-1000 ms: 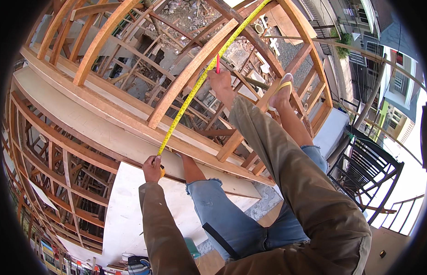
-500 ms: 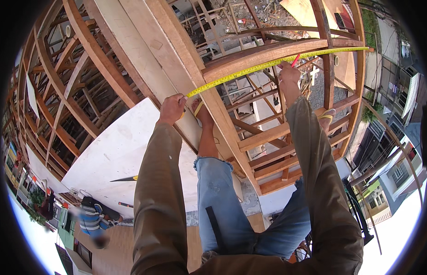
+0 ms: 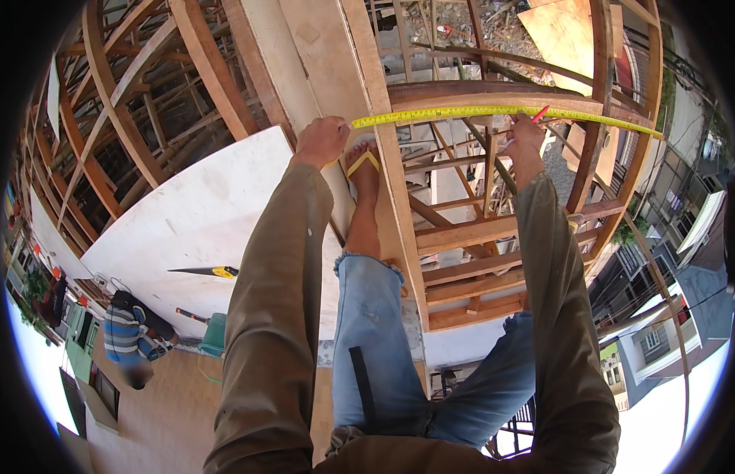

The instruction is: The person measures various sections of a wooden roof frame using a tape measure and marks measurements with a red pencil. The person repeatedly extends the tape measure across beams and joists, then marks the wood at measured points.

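A yellow tape measure (image 3: 462, 115) stretches across a wooden beam (image 3: 478, 96) of a roof frame. My left hand (image 3: 322, 140) pins the tape's near end against a wide plank (image 3: 336, 55). My right hand (image 3: 525, 136) presses the tape on the beam and holds a red pencil (image 3: 540, 114) at it. My left foot in a yellow sandal (image 3: 363, 162) stands on the plank between my hands. Both sleeves are brown and my jeans are blue.
I am high on a timber roof frame (image 3: 146, 118) with open gaps down to lower levels. A white slab (image 3: 194, 221) below carries a handsaw (image 3: 206, 272). A person in a striped shirt (image 3: 127, 336) stands on the ground below. Houses (image 3: 660, 332) lie to the right.
The view has swung, so the tape now runs level across the beam. My left hand stays on its end, and my right hand with the pencil has come onto the tape.
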`<action>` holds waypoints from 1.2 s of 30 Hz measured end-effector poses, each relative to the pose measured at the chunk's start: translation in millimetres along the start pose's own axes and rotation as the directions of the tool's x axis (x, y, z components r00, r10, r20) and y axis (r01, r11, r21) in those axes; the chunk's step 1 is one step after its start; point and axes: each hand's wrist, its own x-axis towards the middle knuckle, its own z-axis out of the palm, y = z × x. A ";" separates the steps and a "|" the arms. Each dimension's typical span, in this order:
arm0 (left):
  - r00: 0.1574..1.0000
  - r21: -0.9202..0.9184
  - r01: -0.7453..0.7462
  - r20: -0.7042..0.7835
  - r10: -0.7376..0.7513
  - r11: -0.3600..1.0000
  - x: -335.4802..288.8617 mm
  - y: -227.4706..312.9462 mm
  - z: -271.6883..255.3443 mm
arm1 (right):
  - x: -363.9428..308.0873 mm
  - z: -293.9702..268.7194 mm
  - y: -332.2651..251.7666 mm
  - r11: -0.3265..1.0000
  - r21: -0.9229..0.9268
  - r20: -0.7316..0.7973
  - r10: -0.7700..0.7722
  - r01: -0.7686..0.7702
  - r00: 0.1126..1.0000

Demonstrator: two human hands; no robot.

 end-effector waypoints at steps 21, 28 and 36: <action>0.994 -0.177 -0.024 0.097 0.042 0.984 17.7 0.0 23.3 | -1.5 10.7 15.5 0.997 -0.061 -0.029 -0.053 0.051 0.998; 0.988 -0.258 -0.040 0.136 0.077 0.965 25.3 -1.1 33.5 | -1.8 12.5 16.9 0.998 -0.047 -0.030 -0.047 0.045 0.998; 0.976 -0.264 -0.032 0.199 0.087 0.964 32.3 6.3 30.5 | 4.8 6.8 21.3 1.000 0.005 -0.051 -0.024 0.025 0.998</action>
